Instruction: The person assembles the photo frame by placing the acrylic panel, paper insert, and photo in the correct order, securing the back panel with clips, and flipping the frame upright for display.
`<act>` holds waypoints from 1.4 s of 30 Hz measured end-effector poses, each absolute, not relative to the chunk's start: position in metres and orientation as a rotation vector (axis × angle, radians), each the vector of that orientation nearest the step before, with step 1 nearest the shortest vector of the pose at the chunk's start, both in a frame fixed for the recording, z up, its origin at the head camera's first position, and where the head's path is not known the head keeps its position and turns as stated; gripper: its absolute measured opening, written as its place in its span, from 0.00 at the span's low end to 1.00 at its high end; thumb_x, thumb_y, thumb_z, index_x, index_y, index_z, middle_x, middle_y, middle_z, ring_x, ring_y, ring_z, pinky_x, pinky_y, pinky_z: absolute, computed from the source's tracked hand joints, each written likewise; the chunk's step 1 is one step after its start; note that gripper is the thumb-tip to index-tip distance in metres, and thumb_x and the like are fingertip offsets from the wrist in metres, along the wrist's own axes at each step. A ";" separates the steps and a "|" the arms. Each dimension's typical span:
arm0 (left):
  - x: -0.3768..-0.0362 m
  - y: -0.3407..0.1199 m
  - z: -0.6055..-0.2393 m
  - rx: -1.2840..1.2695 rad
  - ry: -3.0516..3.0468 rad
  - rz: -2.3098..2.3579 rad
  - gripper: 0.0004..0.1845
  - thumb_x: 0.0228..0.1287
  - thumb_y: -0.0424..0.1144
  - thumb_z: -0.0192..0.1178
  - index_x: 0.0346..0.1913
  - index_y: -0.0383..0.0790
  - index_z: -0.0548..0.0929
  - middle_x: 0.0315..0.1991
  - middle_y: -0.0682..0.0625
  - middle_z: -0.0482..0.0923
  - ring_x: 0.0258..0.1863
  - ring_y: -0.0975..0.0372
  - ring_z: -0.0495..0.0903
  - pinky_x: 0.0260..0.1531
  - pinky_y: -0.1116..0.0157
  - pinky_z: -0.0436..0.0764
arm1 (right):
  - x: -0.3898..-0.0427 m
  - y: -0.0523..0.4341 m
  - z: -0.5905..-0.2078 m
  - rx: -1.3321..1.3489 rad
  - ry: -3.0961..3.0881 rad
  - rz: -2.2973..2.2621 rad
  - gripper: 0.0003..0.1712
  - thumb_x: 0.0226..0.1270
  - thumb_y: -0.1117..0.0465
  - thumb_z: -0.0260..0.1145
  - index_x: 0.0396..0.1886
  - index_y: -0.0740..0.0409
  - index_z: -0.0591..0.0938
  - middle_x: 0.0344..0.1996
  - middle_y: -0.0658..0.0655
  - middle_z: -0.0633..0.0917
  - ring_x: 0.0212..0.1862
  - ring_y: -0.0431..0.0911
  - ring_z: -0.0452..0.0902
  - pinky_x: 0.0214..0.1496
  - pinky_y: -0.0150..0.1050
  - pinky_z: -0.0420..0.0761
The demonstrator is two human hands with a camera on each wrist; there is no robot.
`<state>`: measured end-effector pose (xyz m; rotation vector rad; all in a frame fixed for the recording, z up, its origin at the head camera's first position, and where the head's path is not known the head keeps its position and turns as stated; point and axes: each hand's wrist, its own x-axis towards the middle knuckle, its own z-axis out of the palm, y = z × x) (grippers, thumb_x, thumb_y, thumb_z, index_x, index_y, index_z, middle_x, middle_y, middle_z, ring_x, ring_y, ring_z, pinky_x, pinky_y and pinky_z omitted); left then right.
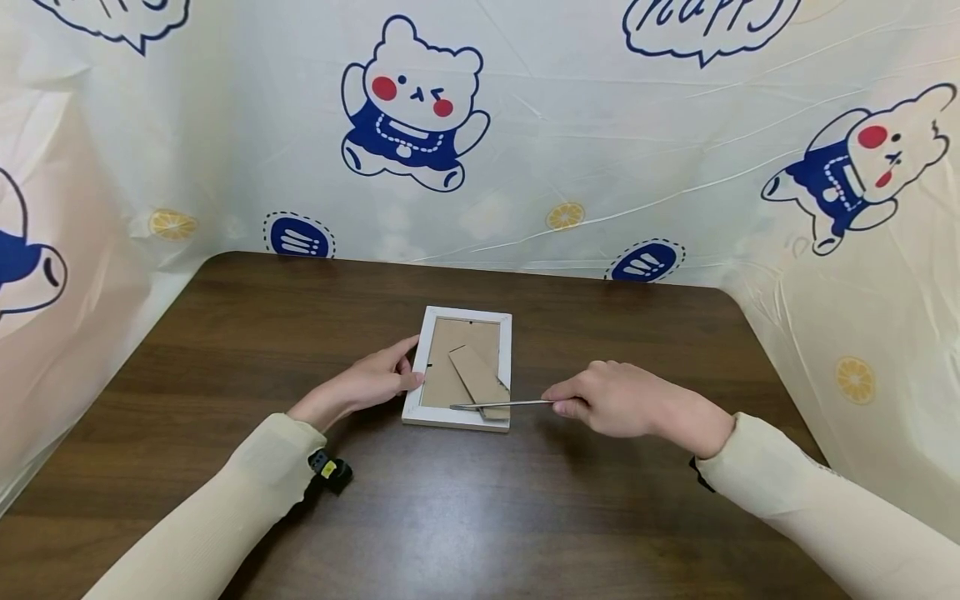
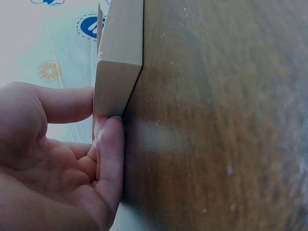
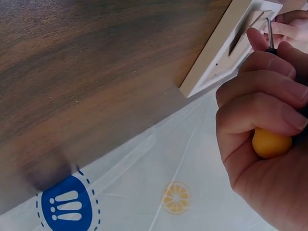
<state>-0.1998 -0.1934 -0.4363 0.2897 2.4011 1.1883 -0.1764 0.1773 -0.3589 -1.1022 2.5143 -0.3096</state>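
Observation:
A white picture frame [image 1: 506, 346] lies face down on the brown table, its brown backing board [image 1: 457, 330] up. On the board is a slanted stand flap [image 1: 480, 382], its lower end overlapping the frame's near right corner. My left hand [image 1: 367, 382] holds the frame's left side; thumb and fingers meet its side edge [image 2: 118, 86] in the left wrist view. With my right hand [image 1: 626, 400] I grip a screwdriver [image 1: 528, 403] whose handle has a yellow end [image 3: 271, 143]. Its metal shaft crosses the flap, the tip over the frame's near border.
The dark wooden table [image 1: 300, 517] reaches back to a pale curtain [image 1: 540, 133] printed with cartoon bears and orange slices. More of the curtain hangs at both sides. A black strap device [image 1: 332, 471] sits at my left wrist.

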 end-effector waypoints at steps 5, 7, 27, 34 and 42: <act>-0.199 -0.194 -0.436 0.289 2.408 1.182 0.41 0.79 0.41 0.59 0.85 0.34 0.52 0.39 0.45 0.73 0.34 0.57 0.73 0.35 0.61 0.72 | -0.178 0.178 -0.361 -1.069 2.487 -0.349 0.16 0.83 0.56 0.62 0.62 0.52 0.89 0.48 0.45 0.91 0.46 0.37 0.84 0.56 0.51 0.86; -0.199 -0.194 -0.436 0.289 2.409 1.181 0.41 0.78 0.40 0.60 0.85 0.34 0.52 0.39 0.46 0.73 0.33 0.57 0.73 0.35 0.61 0.72 | -0.179 0.178 -0.363 -1.051 2.474 -0.363 0.16 0.83 0.56 0.62 0.62 0.52 0.88 0.48 0.45 0.91 0.47 0.38 0.84 0.56 0.51 0.86; -0.198 -0.194 -0.434 0.272 2.404 1.180 0.42 0.79 0.41 0.60 0.85 0.35 0.52 0.40 0.45 0.73 0.35 0.57 0.73 0.35 0.62 0.72 | -0.164 0.180 -0.363 -1.125 2.550 -0.318 0.18 0.84 0.54 0.61 0.65 0.49 0.87 0.48 0.47 0.92 0.41 0.36 0.86 0.50 0.47 0.88; -0.199 -0.194 -0.435 0.259 2.413 1.170 0.41 0.79 0.41 0.60 0.86 0.36 0.52 0.40 0.45 0.73 0.35 0.56 0.73 0.35 0.61 0.72 | -0.157 0.181 -0.364 -1.190 2.565 -0.373 0.17 0.85 0.54 0.60 0.63 0.51 0.87 0.41 0.45 0.91 0.33 0.32 0.81 0.43 0.42 0.87; -0.198 -0.194 -0.435 0.270 2.411 1.183 0.41 0.79 0.41 0.60 0.85 0.36 0.52 0.40 0.45 0.73 0.35 0.57 0.73 0.35 0.61 0.72 | -0.152 0.182 -0.369 -1.135 2.534 -0.429 0.17 0.85 0.56 0.59 0.62 0.54 0.87 0.33 0.44 0.88 0.28 0.32 0.74 0.38 0.35 0.81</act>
